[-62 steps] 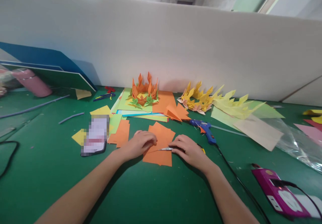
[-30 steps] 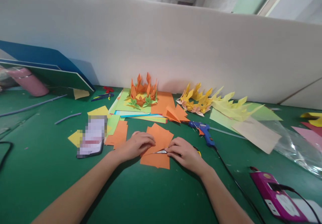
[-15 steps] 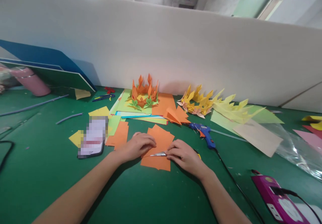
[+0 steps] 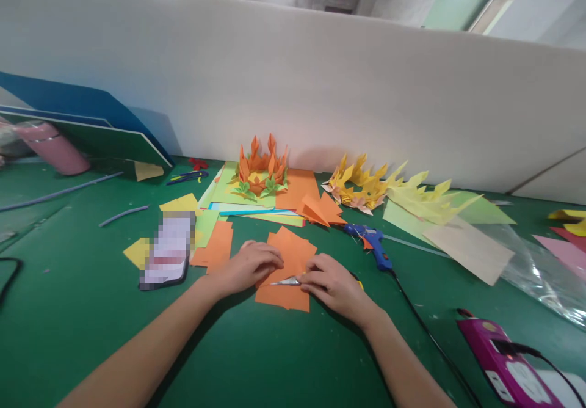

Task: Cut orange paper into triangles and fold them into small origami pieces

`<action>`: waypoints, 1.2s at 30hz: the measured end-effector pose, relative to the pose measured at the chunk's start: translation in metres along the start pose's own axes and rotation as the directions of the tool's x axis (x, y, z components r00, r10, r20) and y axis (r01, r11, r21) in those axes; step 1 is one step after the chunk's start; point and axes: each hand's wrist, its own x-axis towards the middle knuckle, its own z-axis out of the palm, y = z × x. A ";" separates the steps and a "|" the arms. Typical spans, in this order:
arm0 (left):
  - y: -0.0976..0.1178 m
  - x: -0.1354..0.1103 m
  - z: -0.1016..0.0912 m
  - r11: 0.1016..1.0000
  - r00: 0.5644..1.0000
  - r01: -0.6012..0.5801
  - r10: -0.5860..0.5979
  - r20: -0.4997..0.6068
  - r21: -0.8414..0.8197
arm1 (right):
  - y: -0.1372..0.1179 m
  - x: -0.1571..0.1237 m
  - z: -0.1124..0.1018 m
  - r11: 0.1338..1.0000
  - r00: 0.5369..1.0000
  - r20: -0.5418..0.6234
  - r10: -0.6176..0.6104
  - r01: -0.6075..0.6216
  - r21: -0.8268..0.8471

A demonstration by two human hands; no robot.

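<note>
In the middle of the table, my left hand (image 4: 254, 264) presses curled fingers on the left edge of a stack of orange paper (image 4: 293, 252). My right hand (image 4: 332, 286) is closed around a pair of scissors (image 4: 288, 281) near the base of the blades. The silver blades lie across the paper, their tip pointing left toward my left hand. Most of the handle is hidden under my right hand; a bit of yellow and black shows beyond it. More orange paper pieces (image 4: 217, 249) lie left of my left hand.
A phone (image 4: 169, 249) lies at left. Behind stand an orange paper crown (image 4: 263, 170) and a yellow one (image 4: 357, 185) on paper sheets. A blue glue gun (image 4: 373, 243) with a black cord lies right of my hand. A purple power strip (image 4: 508, 359) is near right.
Hardly anything differs. My right hand and the scissors have shifted very slightly left; my left hand stays on the orange paper.
</note>
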 end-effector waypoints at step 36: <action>0.000 0.000 0.000 1.000 1.000 0.020 -0.020 0.000 0.003 | -0.006 0.006 0.008 0.995 0.995 -0.010 -0.096 0.096 -0.037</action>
